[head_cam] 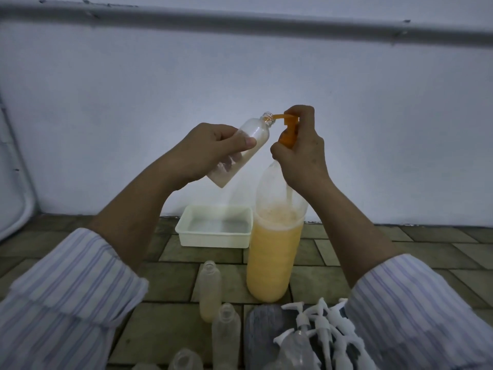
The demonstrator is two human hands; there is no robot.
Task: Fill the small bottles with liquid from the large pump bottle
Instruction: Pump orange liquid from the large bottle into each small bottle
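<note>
A large clear bottle (274, 252) holding orange-yellow liquid stands on the tiled floor in the middle. Its orange pump head (288, 129) is gripped by my right hand (300, 148). The pump's spout reaches into the open neck of a small frosted bottle (253, 137), which my left hand (210, 153) holds tilted, mouth up and to the right. Pale liquid lies in the lower part of this small bottle. More small open bottles stand in front: one partly filled (210, 289), another (226, 332) nearer to me, and others at the bottom edge.
A white rectangular tray (213, 237) sits by the wall behind the large bottle. Several white pump caps (320, 324) lie in a heap at the lower right, on a dark mat (262, 332). The white wall is close behind.
</note>
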